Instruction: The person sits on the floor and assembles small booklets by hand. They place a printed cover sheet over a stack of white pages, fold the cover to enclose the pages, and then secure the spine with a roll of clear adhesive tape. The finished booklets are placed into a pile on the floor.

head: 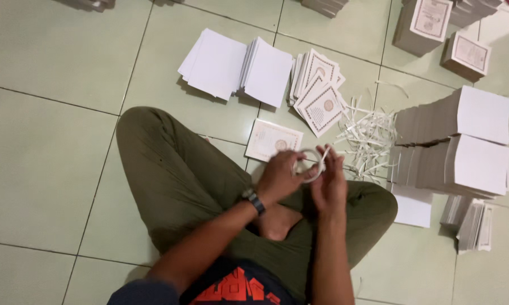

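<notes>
Pale green floor tiles (51,147) carry everything, and a person sits cross-legged on them in olive trousers (175,175). Both hands meet above the knees around a thin white paper strip (312,164) bent into a loop: the left hand (280,176), with a dark wristwatch (254,201) on its wrist, pinches one side, while the right hand (329,182) grips the other with fingers upright. Just beyond the hands lies a single bordered sheet (272,139) flat on the tiles. Beside it to the right sits a tangle of loose white strips (370,138). Farther out are a fanned bundle of bordered sheets (319,93) and two blank white stacks (237,65). Tall leaning stacks (457,141) stand at the right.
</notes>
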